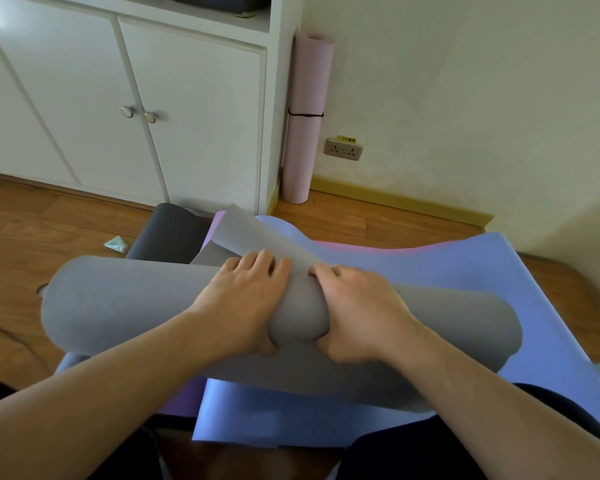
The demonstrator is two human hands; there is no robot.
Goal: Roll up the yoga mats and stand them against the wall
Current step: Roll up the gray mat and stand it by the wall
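Note:
A grey yoga mat [125,306] lies partly rolled across the middle of the view, its loose end [246,230] running away from me. My left hand [243,299] and my right hand [357,306] grip the roll side by side at its centre, fingers over the top and thumbs underneath. Under the grey mat a blue-purple mat [499,271] lies spread on the floor. A pink mat [307,116], rolled and tied with a black band, stands upright in the corner against the wall.
A white cabinet [187,116] with two knobbed doors stands at the left beside the pink mat. A dark grey roll [170,233] lies on the wooden floor [32,230] before it, near a small crumpled wrapper [116,244]. A wall socket [343,148] sits low on the wall.

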